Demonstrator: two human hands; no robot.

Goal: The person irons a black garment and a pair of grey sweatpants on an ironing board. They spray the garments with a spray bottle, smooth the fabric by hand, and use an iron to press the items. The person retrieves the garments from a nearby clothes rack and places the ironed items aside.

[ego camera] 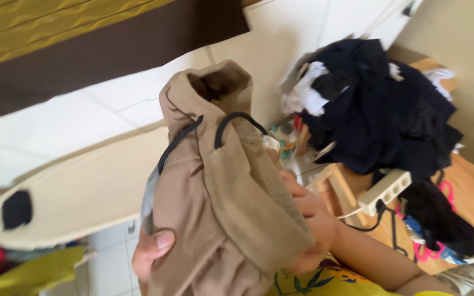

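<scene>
Fingers of the right hand (308, 219) curl closed around the edge of a tan knitted garment with a black drawstring (220, 186), forearm angled up from below. The left hand (150, 251) grips its lower fold, thumb pressed flat, holding it above the cream padded ironing board (78, 192).

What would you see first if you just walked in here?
First, the tan garment with a black drawstring, held up mid-picture by both hands: the left hand grips it from below, the right hand its right side. Next, the dark clothes pile on a wooden table at right. A cream ironing board lies at left.
</scene>
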